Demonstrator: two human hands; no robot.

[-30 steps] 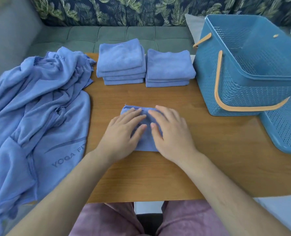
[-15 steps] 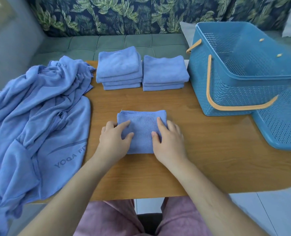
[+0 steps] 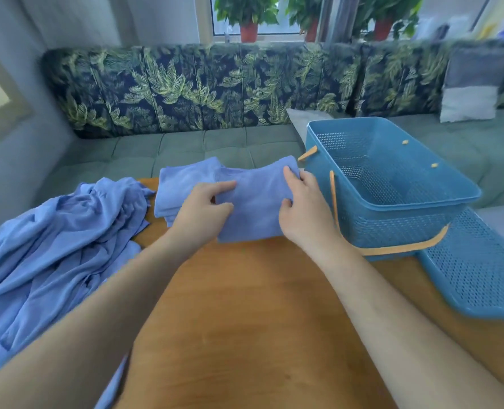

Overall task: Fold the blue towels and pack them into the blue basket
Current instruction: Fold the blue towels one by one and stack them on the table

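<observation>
Towel (image 3: 253, 202), folded to a small pad, is at the far edge of the table (image 3: 245, 305), just left of the blue basket (image 3: 392, 184) and overlapping a folded stack (image 3: 180, 187) — left hand (image 3: 203, 211) pinches its left side, right hand (image 3: 301, 214) curls round its right side, both grasping. Judged light, soft and limp, neither fragile nor slippery; unsupported layers could splay. Hold is best kept at opposite folded edges — then lowered flat into the basket, which appears empty.

Head-worn wide-angle camera looks forward, slightly down, across table (image 3: 245, 320) toward sofa (image 3: 186, 87).
</observation>
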